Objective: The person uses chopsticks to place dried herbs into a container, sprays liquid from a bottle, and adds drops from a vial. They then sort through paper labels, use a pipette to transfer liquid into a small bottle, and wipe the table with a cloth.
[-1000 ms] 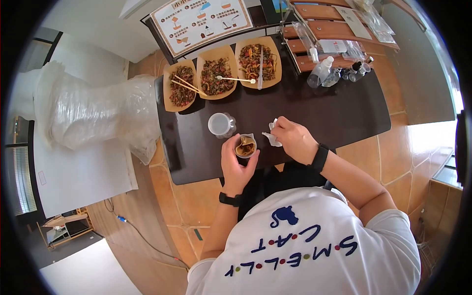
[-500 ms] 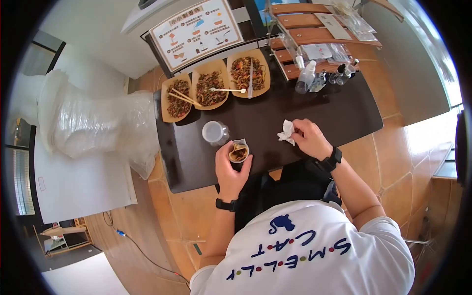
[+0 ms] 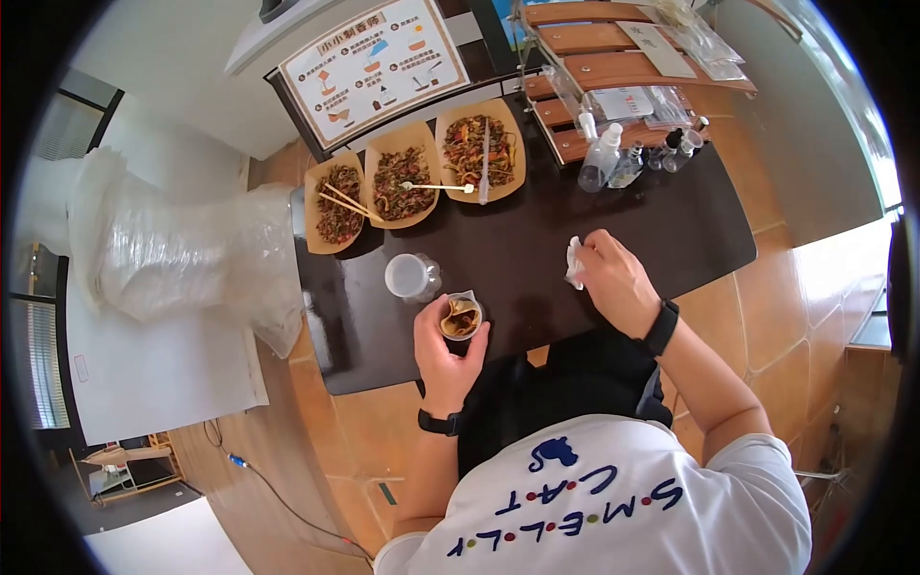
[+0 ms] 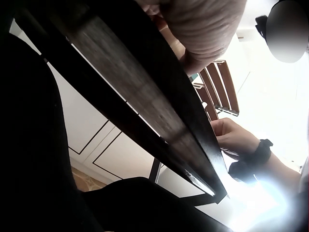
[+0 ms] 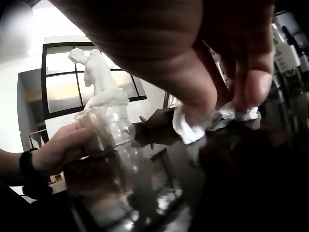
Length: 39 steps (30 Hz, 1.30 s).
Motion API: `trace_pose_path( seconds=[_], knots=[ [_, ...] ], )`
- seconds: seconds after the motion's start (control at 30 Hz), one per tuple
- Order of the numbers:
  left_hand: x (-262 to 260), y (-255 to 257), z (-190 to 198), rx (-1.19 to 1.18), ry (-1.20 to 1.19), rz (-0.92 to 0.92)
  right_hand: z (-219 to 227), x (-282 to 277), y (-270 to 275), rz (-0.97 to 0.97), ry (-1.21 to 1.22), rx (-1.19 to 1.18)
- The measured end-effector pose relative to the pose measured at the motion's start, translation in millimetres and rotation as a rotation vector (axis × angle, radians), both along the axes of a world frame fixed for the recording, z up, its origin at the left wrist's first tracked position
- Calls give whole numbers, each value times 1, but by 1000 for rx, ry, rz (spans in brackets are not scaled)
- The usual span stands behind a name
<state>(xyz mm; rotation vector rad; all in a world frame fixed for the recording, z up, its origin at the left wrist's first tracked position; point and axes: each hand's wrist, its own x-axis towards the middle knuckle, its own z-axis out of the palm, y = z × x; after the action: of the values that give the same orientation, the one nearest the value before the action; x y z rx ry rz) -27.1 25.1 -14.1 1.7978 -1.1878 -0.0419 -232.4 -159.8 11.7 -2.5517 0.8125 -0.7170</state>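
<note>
In the head view my left hand [image 3: 447, 362] has its fingers and thumb round a small clear cup [image 3: 462, 316] near the table's front edge. Folded tan and dark brown pieces show inside the cup. My right hand [image 3: 618, 283] pinches a crumpled white tissue [image 3: 574, 264] further right. The right wrist view has this tissue [image 5: 188, 130] low against the glossy tabletop, under the thumb and fingertips. Just behind the cup stands a clear jar [image 3: 410, 278] with a whitish lid. The left wrist view looks mostly under the table edge, with the cup hidden.
Three paper trays of dried plant mix, the nearest-left tray [image 3: 312, 222] with sticks across it, line the table's back. Clear bottles [image 3: 601, 158] stand at the back right by a wooden slatted rack [image 3: 613, 69]. A printed instruction sign [image 3: 369, 72] stands behind.
My right hand has moved right, away from the cup, with the tissue in its fingers. The left hand keeps hold of the cup. The head view has shifted slightly.
</note>
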Motion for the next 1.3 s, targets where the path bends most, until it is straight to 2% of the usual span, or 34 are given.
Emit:
trace_pose_path(
  seconds=[0.23, 0.3, 0.37, 0.5, 0.63, 0.77, 0.97, 1.03, 1.1, 1.17, 1.23, 1.3],
  knots=[
    [1, 2, -3, 0, 20, -17, 3, 27, -19, 70, 108, 90],
    [0, 4, -4, -4, 19, -18, -1, 55, -28, 191, 191, 43],
    [0, 5, -4, -19, 54, -9, -12, 89, -29, 273, 142, -72],
    [-1, 8, -1, -28, 71, 17, -16, 137, -17, 391, 40, -15],
    [-1, 10, -1, -31, 83, 31, -12, 138, -8, 555, 91, 4],
    [0, 11, 0, -43, 112, 22, 0, 81, 23, 629, 156, 85],
    [0, 8, -1, -57, 85, 7, 4, 21, 52, 533, 30, 148],
    [0, 9, -2, -46, 96, 5, 4, 8, 43, 471, -139, 162],
    [-2, 11, -4, -27, 117, 8, 15, -14, 31, 188, -219, 189],
    [-1, 10, -4, -36, 120, 13, 19, -44, 17, -119, -152, 271],
    [-1, 9, -3, -37, 108, -5, 12, -70, 4, -290, -15, 223],
    [-1, 7, -4, -39, 99, -14, 7, -72, 12, -338, -13, 230]
  ],
)
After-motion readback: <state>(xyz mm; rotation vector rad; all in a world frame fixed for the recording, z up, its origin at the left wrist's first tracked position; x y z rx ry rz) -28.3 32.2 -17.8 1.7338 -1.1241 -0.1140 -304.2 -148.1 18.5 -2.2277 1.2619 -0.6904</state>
